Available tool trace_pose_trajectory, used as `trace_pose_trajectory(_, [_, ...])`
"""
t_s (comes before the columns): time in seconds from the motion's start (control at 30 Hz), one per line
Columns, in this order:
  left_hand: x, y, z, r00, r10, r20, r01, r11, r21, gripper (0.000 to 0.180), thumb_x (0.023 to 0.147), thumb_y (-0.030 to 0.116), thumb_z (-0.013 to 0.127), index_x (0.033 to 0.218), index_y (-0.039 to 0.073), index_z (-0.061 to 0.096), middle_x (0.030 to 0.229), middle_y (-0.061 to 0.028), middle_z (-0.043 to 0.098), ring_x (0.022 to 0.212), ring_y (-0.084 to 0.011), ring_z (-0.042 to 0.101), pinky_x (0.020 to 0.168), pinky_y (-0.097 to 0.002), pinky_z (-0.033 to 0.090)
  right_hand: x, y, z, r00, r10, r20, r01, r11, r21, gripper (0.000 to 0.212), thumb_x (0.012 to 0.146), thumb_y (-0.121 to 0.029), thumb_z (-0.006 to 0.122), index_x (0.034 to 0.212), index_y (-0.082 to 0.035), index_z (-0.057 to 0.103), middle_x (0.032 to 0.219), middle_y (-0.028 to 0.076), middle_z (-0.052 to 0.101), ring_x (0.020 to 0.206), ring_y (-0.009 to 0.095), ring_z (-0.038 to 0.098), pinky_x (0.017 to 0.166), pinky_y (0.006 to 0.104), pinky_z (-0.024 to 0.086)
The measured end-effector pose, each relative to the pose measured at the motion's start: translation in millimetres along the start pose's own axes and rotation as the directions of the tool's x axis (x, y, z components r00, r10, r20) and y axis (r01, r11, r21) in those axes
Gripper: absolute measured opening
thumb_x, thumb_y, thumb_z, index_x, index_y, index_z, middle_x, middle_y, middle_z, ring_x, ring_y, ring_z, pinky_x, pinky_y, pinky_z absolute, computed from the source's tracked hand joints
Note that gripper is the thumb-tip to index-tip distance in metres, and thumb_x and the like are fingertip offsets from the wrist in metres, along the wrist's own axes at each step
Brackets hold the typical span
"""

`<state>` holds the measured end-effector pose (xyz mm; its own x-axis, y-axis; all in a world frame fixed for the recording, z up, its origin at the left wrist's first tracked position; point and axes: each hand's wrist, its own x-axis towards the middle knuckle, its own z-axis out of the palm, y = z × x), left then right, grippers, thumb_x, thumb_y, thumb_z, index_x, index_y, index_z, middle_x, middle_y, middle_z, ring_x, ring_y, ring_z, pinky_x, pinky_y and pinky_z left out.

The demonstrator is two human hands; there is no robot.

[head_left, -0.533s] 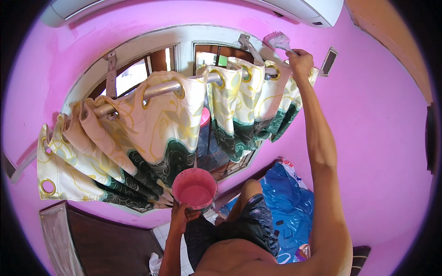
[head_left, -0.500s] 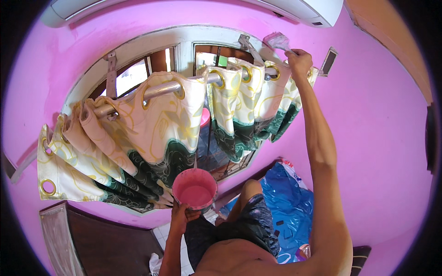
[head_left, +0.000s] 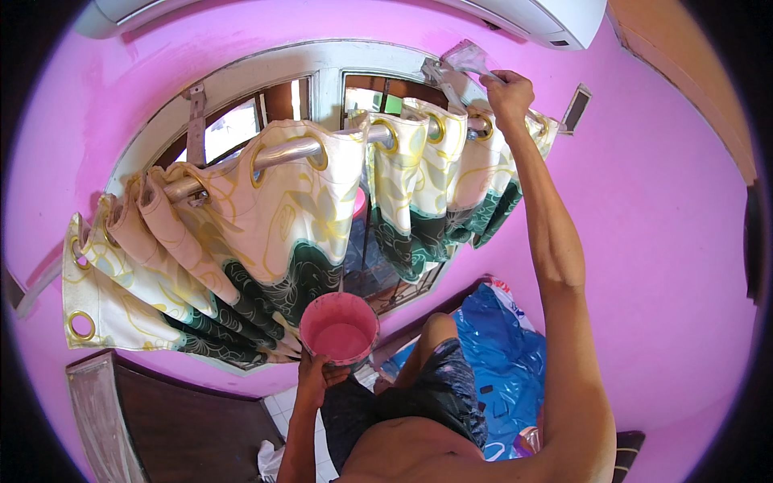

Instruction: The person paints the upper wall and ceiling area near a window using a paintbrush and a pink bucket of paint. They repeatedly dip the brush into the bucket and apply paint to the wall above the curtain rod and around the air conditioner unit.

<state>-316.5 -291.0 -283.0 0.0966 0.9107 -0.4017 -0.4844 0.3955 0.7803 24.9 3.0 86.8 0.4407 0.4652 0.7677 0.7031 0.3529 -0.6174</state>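
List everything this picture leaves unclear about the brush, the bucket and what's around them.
All in the head view:
Brush: part of its handle, covered by the right hand; bristle contact with the wall cannot be judged from this angle.
Bucket: its underside, hidden by its own body.
Window: much of it, behind the curtains.
Air conditioner: cut off by the top edge.

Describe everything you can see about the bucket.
The bucket is round and open-topped, with a smooth, pinkish-red inside that looks like plastic coated in paint. Its rim is smudged, and the outer side looks darker and stained. Pink liquid, apparently paint, lies in the bottom. It stands roughly upright, mouth facing the camera, held in the left hand at its near lower side. In view it overlaps the curtain; whether they touch, I can't tell.
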Motion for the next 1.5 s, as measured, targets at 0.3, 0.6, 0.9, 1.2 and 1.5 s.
trace_pose_trajectory(0.3, [-2, 1, 2, 1.000, 0.002, -0.006, -0.002, 1.000, 0.006, 0.069, 0.083, 0.020, 0.049, 0.142, 0.018, 0.012, 0.108, -0.0189, 0.057, 0.078, -0.0306, 0.067, 0.065, -0.0382, 0.058, -16, -32, 6, 0.997, -0.058, 0.042, 0.056, 0.997, 0.050, 0.036, 0.064, -0.020, 0.073, 0.092, 0.002, 0.070, 0.083, 0.021, 0.068, 0.079, 0.030, 0.067, 0.077, 0.0353, 0.050])
trace_pose_trajectory(0.6, [-2, 0, 3, 1.000, 0.024, -0.003, -0.024, 1.000, -0.008, 0.069, 0.084, 0.018, 0.048, 0.142, 0.019, 0.011, 0.107, -0.0189, 0.057, 0.076, -0.0304, 0.067, 0.063, -0.0376, 0.058, -39, -69, 24, 0.971, -0.234, 0.051, 0.225, 0.965, 0.134, 0.024, 0.070, -0.017, 0.073, 0.087, 0.000, 0.070, 0.072, 0.010, 0.068, 0.063, 0.013, 0.060, 0.062, 0.0283, 0.049])
trace_pose_trajectory(0.9, [-3, -1, 4, 1.000, 0.007, -0.023, -0.008, 1.000, -0.016, 0.071, 0.084, 0.016, 0.047, 0.143, 0.020, 0.008, 0.106, -0.0191, 0.057, 0.075, -0.0317, 0.067, 0.062, -0.0380, 0.058, -20, -10, -10, 0.999, -0.036, 0.004, 0.035, 0.972, 0.233, 0.024, 0.071, -0.014, 0.074, 0.092, -0.003, 0.071, 0.072, 0.007, 0.067, 0.063, 0.011, 0.057, 0.059, 0.0263, 0.046])
trace_pose_trajectory(1.2, [1, 1, 5, 1.000, 0.007, -0.026, -0.007, 1.000, 0.006, 0.058, 0.085, 0.018, 0.051, 0.136, 0.016, 0.023, 0.113, -0.0162, 0.054, 0.078, -0.0321, 0.067, 0.065, -0.0406, 0.058, 25, 46, -23, 0.994, -0.061, -0.087, 0.042, 0.979, -0.200, 0.030, 0.066, -0.021, 0.071, 0.091, -0.004, 0.071, 0.077, 0.015, 0.069, 0.072, 0.027, 0.066, 0.073, 0.0354, 0.050])
trace_pose_trajectory(1.5, [-6, 7, 7, 0.999, -0.001, -0.050, 0.000, 1.000, -0.024, 0.063, 0.084, 0.019, 0.050, 0.139, 0.017, 0.018, 0.108, -0.0185, 0.057, 0.077, -0.0317, 0.067, 0.065, -0.0399, 0.058, 12, -4, -3, 0.961, -0.277, -0.009, 0.275, 0.955, -0.110, 0.027, 0.066, -0.017, 0.067, 0.087, -0.001, 0.070, 0.079, 0.020, 0.067, 0.077, 0.035, 0.066, 0.075, 0.0387, 0.051])
